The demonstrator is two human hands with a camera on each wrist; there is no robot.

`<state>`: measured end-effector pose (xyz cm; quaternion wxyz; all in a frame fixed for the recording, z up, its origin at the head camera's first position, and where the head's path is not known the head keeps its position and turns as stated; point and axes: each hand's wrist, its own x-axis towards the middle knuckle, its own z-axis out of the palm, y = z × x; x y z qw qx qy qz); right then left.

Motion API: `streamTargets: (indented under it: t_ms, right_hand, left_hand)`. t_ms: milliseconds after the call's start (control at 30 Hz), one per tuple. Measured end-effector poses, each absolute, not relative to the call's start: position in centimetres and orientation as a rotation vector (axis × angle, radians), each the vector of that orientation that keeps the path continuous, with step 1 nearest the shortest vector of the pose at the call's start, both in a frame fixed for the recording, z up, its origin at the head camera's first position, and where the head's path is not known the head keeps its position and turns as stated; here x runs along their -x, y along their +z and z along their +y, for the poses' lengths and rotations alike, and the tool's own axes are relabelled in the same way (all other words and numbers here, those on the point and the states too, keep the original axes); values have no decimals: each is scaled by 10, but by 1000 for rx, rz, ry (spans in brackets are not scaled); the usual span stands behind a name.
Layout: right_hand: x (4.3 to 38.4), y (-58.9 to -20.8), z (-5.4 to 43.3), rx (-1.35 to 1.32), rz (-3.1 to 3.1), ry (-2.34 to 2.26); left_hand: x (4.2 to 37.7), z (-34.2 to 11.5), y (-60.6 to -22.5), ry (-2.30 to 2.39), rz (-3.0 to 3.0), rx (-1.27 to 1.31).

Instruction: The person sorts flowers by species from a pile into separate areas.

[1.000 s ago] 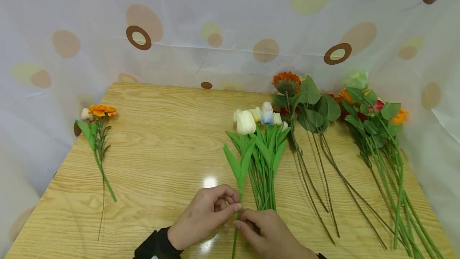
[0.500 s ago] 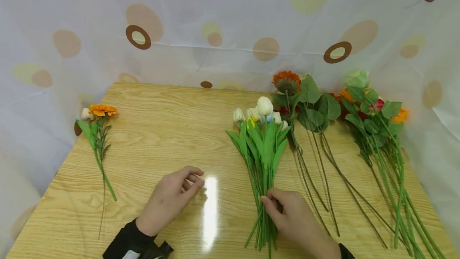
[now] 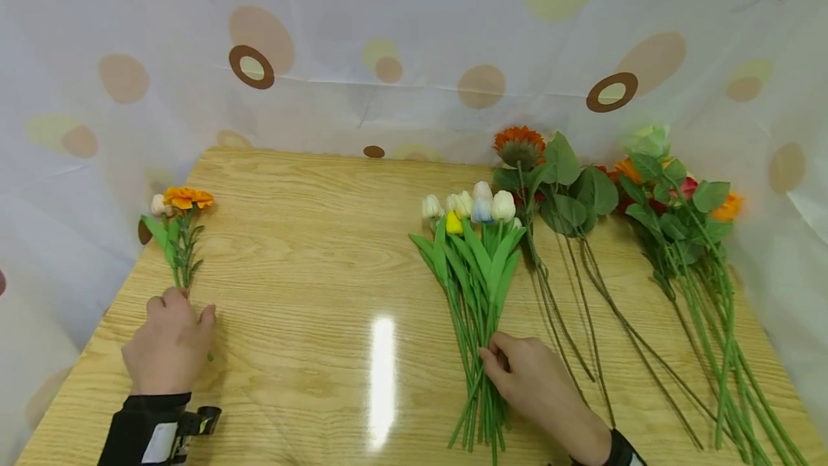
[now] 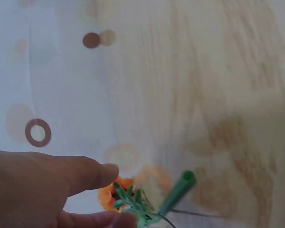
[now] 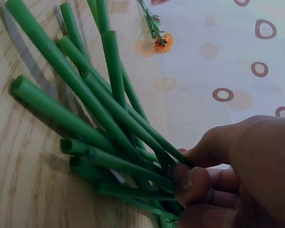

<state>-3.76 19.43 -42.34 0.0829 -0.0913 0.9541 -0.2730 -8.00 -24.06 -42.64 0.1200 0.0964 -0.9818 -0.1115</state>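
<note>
My left hand [image 3: 169,344] is over the stems of an orange flower [image 3: 187,198] and a pale tulip [image 3: 160,206] lying at the table's left. In the left wrist view, its finger and thumb [image 4: 92,175] are apart, with the green stem end [image 4: 180,187] beyond them. My right hand [image 3: 527,372] pinches stems of the tulip bunch [image 3: 475,286], which has white, yellow and blue-tinged heads. Cut stem ends [image 5: 61,114] fan out from the fingers in the right wrist view. How many stems it grips is hidden.
Right of the tulips lie an orange-red flower [image 3: 520,146] and large-leaved stems [image 3: 569,211]. Further right is a pile of mixed flowers [image 3: 679,214] with long green stems. A spotted cloth [image 3: 414,34] hangs behind the wooden table [image 3: 310,265].
The left hand let go of the white tulip and moved left to the orange flower. My right hand brought that tulip over onto the bunch, its head now at the bunch's right.
</note>
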Motion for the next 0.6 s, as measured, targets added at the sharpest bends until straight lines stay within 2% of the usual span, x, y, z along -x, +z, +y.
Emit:
streamTargets:
  t_ms: [300,600]
  right_hand:
    - [36,-432,192,332,2877,-714]
    - [33,-436,191,389,2888,-749]
  left_hand:
    - [83,-259,-430,-425,-3222,-438]
    - [83,-251,-429,-646,-3203,-209]
